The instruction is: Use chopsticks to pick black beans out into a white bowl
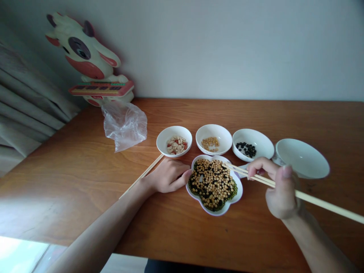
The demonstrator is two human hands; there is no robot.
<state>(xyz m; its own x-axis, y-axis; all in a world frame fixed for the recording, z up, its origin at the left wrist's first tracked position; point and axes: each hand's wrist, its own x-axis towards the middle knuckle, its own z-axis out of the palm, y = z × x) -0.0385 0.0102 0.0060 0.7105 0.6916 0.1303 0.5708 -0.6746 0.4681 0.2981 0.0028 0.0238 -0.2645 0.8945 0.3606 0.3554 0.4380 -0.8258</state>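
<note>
A white flower-shaped bowl [237, 191] holds yellow soybeans [213, 182], black beans and green beans mixed together. My left hand [169, 176] lies on the table at the bowl's left side, its fingers curled and its thumb against the rim. In my right hand [280, 185] is a pair of wooden chopsticks [318, 204], gripped between thumb and fingers. Their tips reach over the back right of the beans; whether a bean is pinched there, I cannot tell. More chopsticks [142, 175] lie on the table, partly behind my left hand and wrist.
Behind stand white bowls in a row: one with pale and reddish flat pieces [160, 142], one with soybeans [227, 140], one with black beans [265, 146], and a bare one [303, 159]. A clear plastic bag [125, 125] and a cow toy keyboard [96, 60] are at back left.
</note>
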